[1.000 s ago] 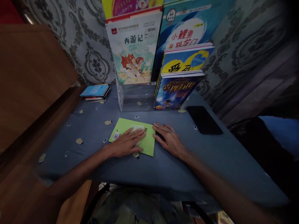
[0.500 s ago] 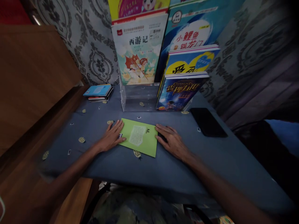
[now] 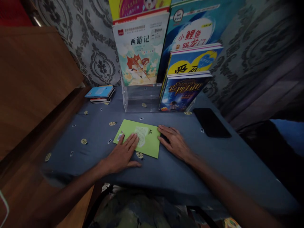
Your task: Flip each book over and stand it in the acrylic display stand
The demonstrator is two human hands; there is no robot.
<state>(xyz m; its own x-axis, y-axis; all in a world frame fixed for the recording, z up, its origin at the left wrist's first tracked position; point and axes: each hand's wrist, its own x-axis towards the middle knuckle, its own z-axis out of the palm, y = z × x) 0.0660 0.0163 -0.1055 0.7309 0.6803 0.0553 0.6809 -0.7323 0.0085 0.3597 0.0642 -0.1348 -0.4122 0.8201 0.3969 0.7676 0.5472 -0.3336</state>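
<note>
While the blue-clothed table (image 3: 213, 164) spreads wide under a clear stand (image 3: 140, 98) of upright books (image 3: 182, 91), the thin green booklet (image 3: 147, 142) lies flat near its middle. Pressed only by fingertips, it could slide or crease on the loose cloth. Left hand (image 3: 122, 153) rests flat, fingers spread on the booklet's near edge, gripping nothing; right hand (image 3: 174, 142) lies open against its right edge.
</note>
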